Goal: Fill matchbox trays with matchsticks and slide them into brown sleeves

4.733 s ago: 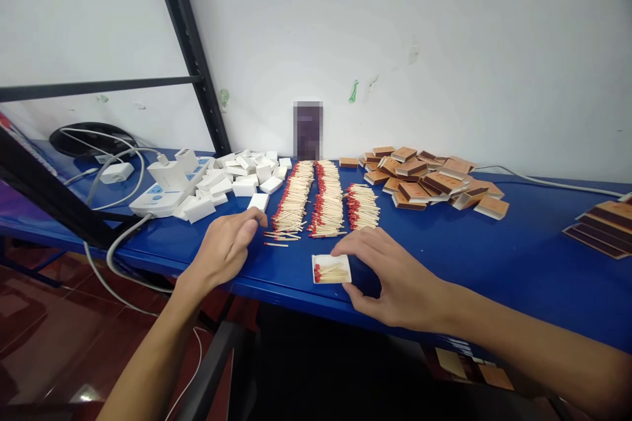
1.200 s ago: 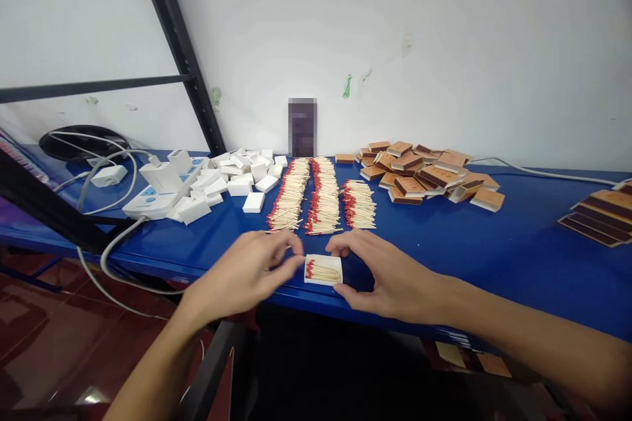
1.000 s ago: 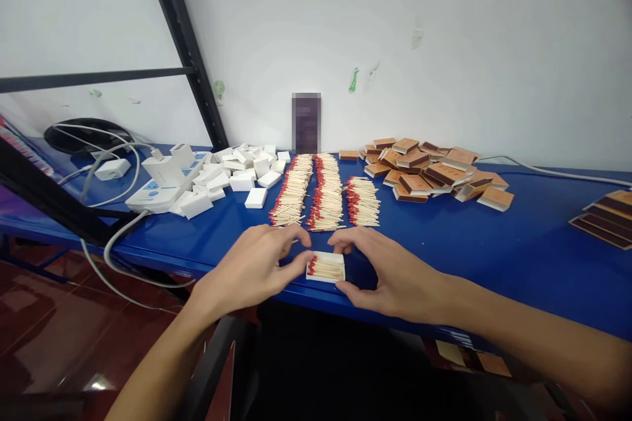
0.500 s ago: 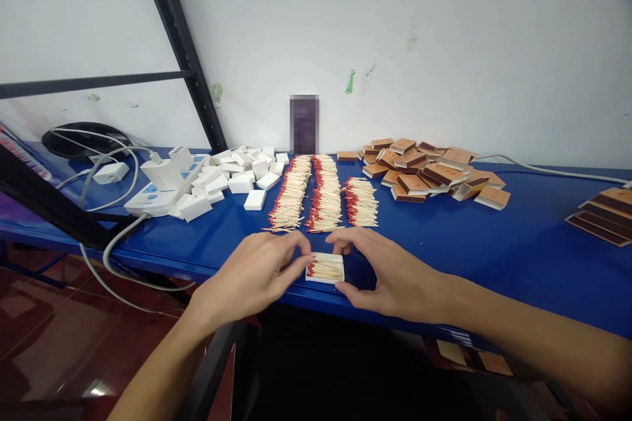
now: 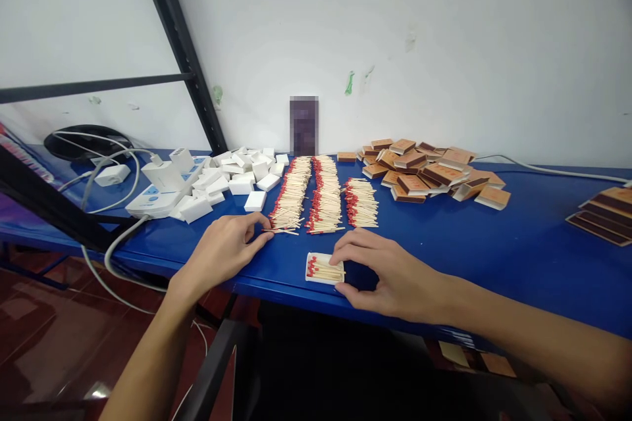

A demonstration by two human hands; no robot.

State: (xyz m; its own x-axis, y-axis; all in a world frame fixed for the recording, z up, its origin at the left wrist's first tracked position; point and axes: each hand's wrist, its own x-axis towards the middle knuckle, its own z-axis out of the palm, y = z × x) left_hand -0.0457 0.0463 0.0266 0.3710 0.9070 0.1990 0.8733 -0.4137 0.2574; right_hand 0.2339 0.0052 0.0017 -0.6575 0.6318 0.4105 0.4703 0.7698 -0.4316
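Right grip (image 5: 388, 270) clamps white tray (image 5: 322, 256) on blue tabletop (image 5: 464, 253), pale wall (image 5: 459, 46) behind; left grip (image 5: 222, 250), closure unclear.

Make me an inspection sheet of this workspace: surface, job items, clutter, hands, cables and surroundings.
Surface: blue tabletop, glossy.
Job items: white tray with matches inside; three match rows beyond it; pile of white pieces at left; pile of orange-brown matchbox covers at right.
Clutter: power strip with white adapters, left; black oval object farther left.
Hands: left hand at the near end of the leftmost row, grip unclear; right hand holding the tray's right end.
Cables: white cable over the front edge at left; another white cable near the wall at right.
Surroundings: white wall with green marks; black metal frame; reddish tiled floor.
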